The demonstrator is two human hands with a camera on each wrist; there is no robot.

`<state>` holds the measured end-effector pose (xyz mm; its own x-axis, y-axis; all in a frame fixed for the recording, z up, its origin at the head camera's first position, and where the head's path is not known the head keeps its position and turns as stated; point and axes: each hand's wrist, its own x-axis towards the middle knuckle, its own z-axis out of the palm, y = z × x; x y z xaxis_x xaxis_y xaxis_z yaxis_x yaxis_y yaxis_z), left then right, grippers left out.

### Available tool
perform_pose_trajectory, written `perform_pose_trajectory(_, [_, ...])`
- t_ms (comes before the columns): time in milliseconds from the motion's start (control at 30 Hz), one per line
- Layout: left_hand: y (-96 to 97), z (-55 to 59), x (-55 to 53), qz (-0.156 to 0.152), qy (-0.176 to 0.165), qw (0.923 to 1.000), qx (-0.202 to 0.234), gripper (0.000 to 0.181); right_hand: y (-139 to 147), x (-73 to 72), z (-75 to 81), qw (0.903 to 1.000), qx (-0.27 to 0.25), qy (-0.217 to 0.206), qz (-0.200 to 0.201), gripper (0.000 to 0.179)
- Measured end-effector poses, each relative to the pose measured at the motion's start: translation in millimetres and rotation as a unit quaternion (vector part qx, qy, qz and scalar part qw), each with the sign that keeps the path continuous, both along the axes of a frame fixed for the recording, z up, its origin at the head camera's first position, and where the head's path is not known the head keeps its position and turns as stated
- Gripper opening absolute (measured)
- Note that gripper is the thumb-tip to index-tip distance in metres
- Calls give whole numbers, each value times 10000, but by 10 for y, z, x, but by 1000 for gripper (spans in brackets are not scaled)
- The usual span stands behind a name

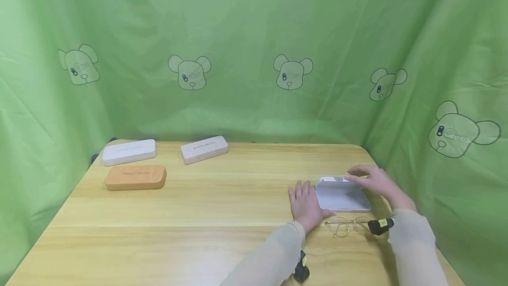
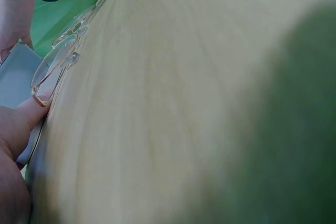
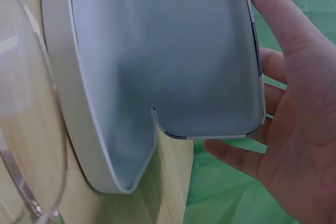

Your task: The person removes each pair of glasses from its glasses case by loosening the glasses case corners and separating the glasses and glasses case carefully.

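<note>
A glasses case [image 1: 342, 200] with a pale grey inside lies with its lid raised at the right of the table. My right hand [image 1: 379, 183] pinches the lid's upper edge; the right wrist view shows the thumb at the rim and the other fingers behind the lid [image 3: 210, 56]. Flat against the case's left end rests my left hand [image 1: 307, 206], its fingers spread and straight, its thumb along the front edge. Just in front of the case is a pair of thin-framed eyeglasses [image 1: 339, 227], near the left thumb. Nothing is seen inside the case.
Toward the back left of the wooden table [image 1: 166, 242] lie a white case [image 1: 129, 152], an orange case [image 1: 136, 178] and another whitish case [image 1: 204, 149], all closed. A green curtain [image 1: 238, 114] with bear-head drawings surrounds the back and sides.
</note>
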<state>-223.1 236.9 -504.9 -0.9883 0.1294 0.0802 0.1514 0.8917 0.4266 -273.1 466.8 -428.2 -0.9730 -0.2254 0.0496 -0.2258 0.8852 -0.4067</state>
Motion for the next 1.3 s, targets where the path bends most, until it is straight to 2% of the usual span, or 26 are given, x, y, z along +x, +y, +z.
perform_pose_trajectory(233, [-7,5,14,11,4,10000,-26,106,32,-30,-85,9988,-255,-390,143,56])
perform_pose_trajectory(467, [-7,19,31,-28,-51,10000,10,106,39,7,-105,9949,-117,-998,65,65])
perform_pose_trajectory(600, [-5,21,37,-30,-38,10000,45,105,34,35,-84,9926,-77,-1205,88,67])
perform_pose_trajectory(1000, [16,19,35,-61,-99,9999,4,105,59,70,-57,9914,51,-1255,358,58])
perform_pose_trajectory(1167, [17,17,21,-39,-103,9999,61,105,82,65,-94,9908,-15,-1323,270,56])
perform_pose_trajectory(1300, [1,21,9,-26,-88,9999,84,106,86,80,-122,9927,-39,-1156,329,51])
